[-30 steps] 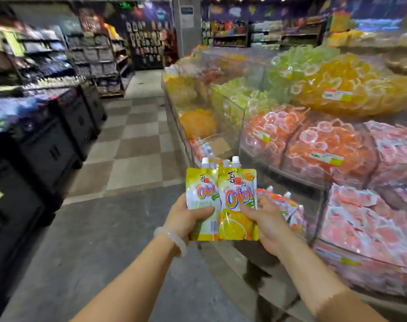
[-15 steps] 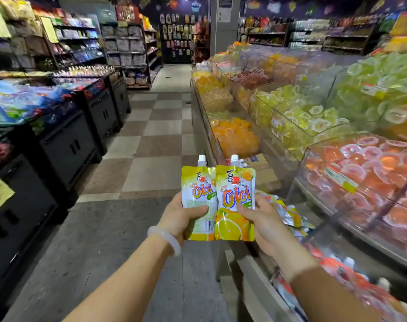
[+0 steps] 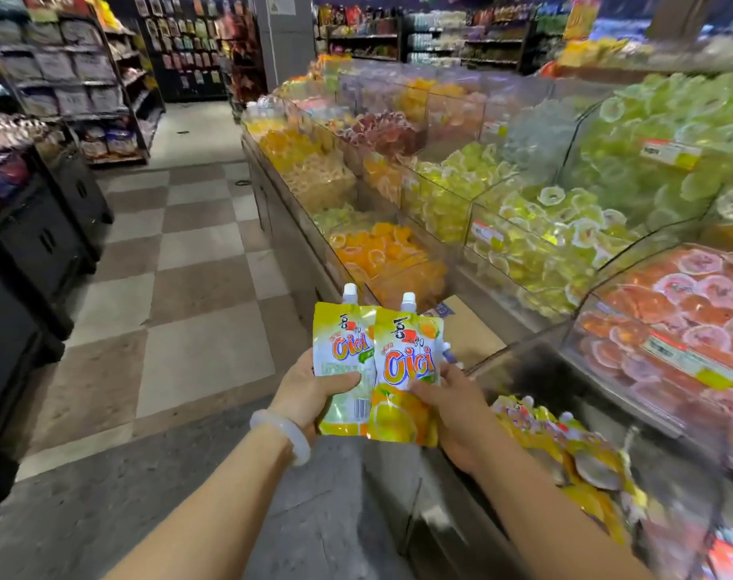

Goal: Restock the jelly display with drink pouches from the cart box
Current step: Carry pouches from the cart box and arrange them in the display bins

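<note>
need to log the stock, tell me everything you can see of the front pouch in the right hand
The front pouch is a glossy, flexible drink pack, upright, with a white screw cap, a yellow-green top, orange "Cici" lettering and an orange slice printed below. The right hand pinches its right edge, thumb on the front. It overlaps a similar pouch held by the left hand.

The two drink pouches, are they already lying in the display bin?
No, the left hand and right hand hold the two drink pouches upright in front of the display, caps up.
</note>
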### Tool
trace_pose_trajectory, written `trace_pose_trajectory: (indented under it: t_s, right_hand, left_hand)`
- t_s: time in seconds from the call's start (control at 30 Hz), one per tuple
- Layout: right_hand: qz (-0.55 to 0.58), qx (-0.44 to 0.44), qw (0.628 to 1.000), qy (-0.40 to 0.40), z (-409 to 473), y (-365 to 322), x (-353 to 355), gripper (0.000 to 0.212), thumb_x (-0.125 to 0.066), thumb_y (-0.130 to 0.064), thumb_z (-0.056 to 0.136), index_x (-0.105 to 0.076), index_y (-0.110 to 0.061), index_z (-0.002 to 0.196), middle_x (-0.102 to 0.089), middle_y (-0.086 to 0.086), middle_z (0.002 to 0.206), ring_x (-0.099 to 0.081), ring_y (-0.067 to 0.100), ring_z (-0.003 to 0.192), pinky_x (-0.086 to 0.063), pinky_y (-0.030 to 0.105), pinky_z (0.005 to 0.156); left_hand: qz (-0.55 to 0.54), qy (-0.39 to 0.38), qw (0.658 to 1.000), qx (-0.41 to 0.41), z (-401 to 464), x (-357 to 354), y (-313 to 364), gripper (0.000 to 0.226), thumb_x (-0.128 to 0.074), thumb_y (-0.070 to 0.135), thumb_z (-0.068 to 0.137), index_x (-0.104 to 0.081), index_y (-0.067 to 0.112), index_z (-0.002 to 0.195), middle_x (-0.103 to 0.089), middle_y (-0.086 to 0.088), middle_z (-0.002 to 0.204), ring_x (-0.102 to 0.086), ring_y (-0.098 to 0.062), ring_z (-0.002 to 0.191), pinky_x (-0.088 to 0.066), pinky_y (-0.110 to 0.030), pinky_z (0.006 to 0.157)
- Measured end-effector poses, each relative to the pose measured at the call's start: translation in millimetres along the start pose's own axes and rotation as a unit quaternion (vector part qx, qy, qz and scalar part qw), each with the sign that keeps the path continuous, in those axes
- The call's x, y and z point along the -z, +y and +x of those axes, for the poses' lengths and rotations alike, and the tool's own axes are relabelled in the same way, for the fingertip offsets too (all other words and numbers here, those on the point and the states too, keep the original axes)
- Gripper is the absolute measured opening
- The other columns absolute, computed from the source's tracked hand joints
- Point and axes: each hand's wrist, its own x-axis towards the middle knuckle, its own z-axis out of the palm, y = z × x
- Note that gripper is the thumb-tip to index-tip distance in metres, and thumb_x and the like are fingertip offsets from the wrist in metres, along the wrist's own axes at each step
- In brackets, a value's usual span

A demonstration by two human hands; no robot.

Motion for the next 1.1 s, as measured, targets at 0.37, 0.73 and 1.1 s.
trace_pose_trajectory:
  t_s: [0.37, 0.73, 1.1]
  right_hand:
    - [0.030, -0.005, 0.998, 0.060, 141, -44, -9, 0.022, -0.057, 0.003, 0.088, -0.053, -0.002, 0.109, -0.070, 0.007, 0.084, -0.069, 0.015, 0.059, -0.058, 0.031, 0.050]
    - [0.031, 0.076, 0.984, 0.159, 234, -106, 26, 0.037, -0.060, 0.002, 0.086, -0.049, -0.003, 0.121, -0.065, 0.014, 0.107, -0.064, 0.023, 0.083, -0.056, 0.040, 0.075]
    - [0.090, 0.127, 0.921, 0.356, 171, -102, 86, 0.022, -0.058, 0.000, 0.085, -0.062, -0.006, 0.106, -0.075, 0.006, 0.085, -0.071, 0.018, 0.068, -0.058, 0.038, 0.070]
  left_hand:
    - [0.020, -0.077, 0.997, 0.006, 154, -3, 45, 0.034, -0.058, -0.015, 0.079, -0.062, 0.009, 0.103, -0.074, -0.009, 0.085, -0.072, -0.024, 0.068, -0.060, -0.041, 0.061]
    - [0.051, -0.146, 0.988, 0.016, 280, -60, 90, 0.045, -0.064, -0.010, 0.077, -0.058, 0.008, 0.117, -0.072, -0.016, 0.098, -0.070, -0.033, 0.083, -0.057, -0.053, 0.074]
    - [0.104, -0.393, 0.909, 0.096, 313, -157, 47, 0.053, -0.070, -0.005, 0.074, -0.055, 0.002, 0.124, -0.062, -0.023, 0.120, -0.063, -0.037, 0.103, -0.048, -0.059, 0.092]
